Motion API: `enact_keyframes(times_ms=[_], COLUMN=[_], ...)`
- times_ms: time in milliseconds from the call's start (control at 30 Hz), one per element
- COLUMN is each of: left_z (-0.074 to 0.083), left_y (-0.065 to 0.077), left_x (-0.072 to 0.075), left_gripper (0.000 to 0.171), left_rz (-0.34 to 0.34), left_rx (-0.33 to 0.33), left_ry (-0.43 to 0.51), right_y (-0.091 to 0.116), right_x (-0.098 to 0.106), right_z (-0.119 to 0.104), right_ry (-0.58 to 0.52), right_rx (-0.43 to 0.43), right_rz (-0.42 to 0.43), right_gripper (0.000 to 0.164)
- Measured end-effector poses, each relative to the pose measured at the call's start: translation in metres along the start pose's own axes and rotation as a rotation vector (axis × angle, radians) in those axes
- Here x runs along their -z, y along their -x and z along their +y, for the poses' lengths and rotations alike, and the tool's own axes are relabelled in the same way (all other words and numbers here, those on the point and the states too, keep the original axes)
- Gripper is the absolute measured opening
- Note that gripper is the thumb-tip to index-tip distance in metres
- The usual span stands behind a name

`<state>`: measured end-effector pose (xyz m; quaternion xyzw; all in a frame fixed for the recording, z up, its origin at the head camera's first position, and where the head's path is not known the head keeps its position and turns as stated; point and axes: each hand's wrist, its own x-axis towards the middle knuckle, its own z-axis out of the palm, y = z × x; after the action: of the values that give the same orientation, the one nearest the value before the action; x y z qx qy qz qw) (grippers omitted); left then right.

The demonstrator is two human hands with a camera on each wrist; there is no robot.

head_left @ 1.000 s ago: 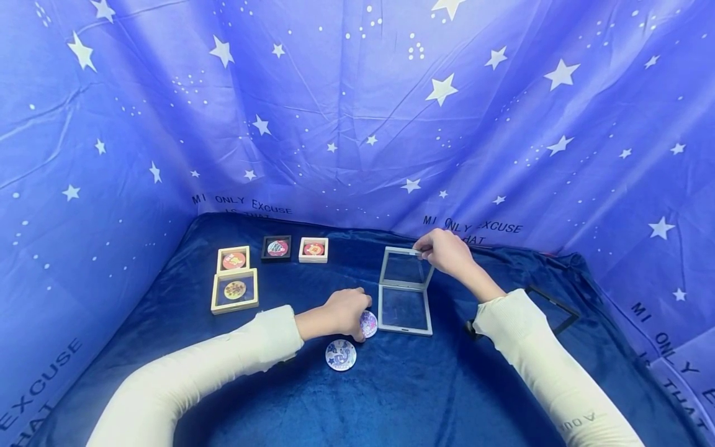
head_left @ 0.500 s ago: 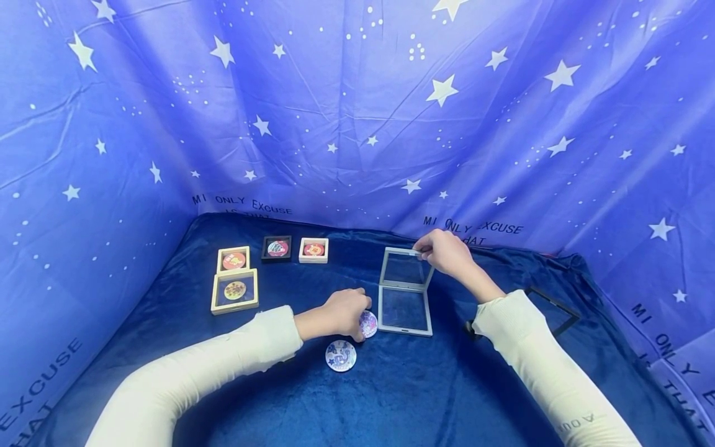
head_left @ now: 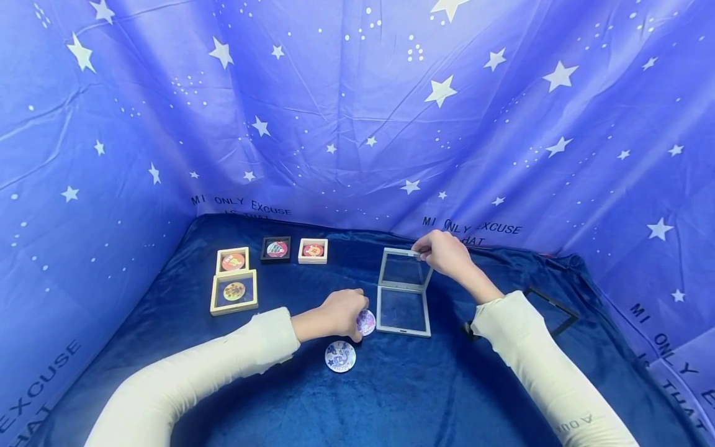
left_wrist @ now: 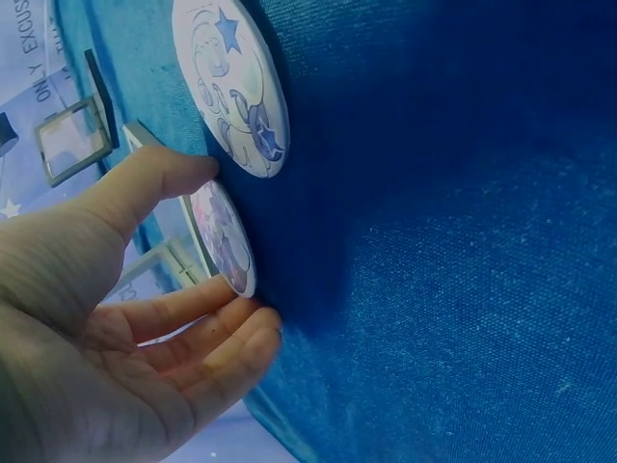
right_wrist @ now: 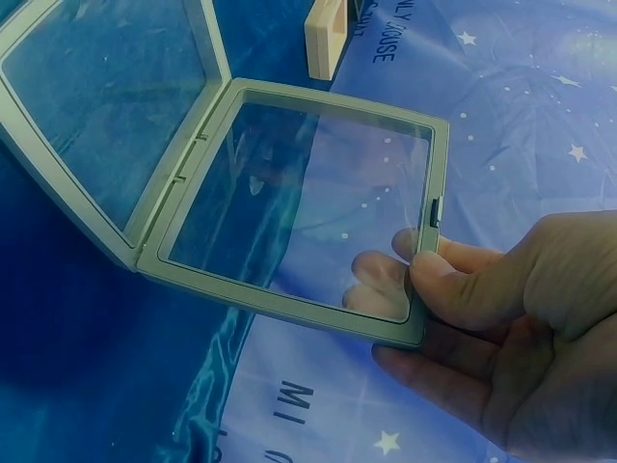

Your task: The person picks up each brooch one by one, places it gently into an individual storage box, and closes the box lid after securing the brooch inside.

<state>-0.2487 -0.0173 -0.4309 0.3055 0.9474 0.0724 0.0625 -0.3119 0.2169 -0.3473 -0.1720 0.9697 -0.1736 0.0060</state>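
Note:
My left hand [head_left: 342,313] pinches a small round purple-and-pink badge [head_left: 367,323] by its edges, thumb on one side and fingertips on the other; in the left wrist view the badge [left_wrist: 225,236] lies low over the blue cloth. Closer to me lies a larger round badge [head_left: 340,356] with a pale blue-and-white picture. A hinged grey display frame [head_left: 403,331] with clear panes stands unfolded, just right of the pinched badge. At its raised half, my right hand [head_left: 445,253] grips the outer corner. The right wrist view shows thumb and fingers on the rim, some fingers behind the pane [right_wrist: 308,207].
Several small framed badges stand at the back left, including a yellow frame [head_left: 234,310], a black frame [head_left: 276,259] and a cream frame [head_left: 313,260]. A dark frame [head_left: 565,326] lies beyond the right sleeve. Star-printed curtains [head_left: 335,112] surround the blue cloth [head_left: 424,397].

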Motion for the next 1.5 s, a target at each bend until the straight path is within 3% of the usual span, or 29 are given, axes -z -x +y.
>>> enact_keyframes(times_ms=[967,1500], left_z=[-0.005,0.015], left_y=[-0.004,-0.031], left_x=[0.014,0.030], left_gripper=[0.042,0.047], left_rz=[0.086,0.133], left_rx=[0.000,-0.006], left_ry=[0.113,0.129], right_y=[-0.002,-0.004], right_x=[-0.001,0.000], right_z=[-0.002,-0.004], right_ry=[-0.010,0.006], right_rx=[-0.004,-0.003], right_rz=[-0.026,-0.029], right_gripper=[0.028,0.026])
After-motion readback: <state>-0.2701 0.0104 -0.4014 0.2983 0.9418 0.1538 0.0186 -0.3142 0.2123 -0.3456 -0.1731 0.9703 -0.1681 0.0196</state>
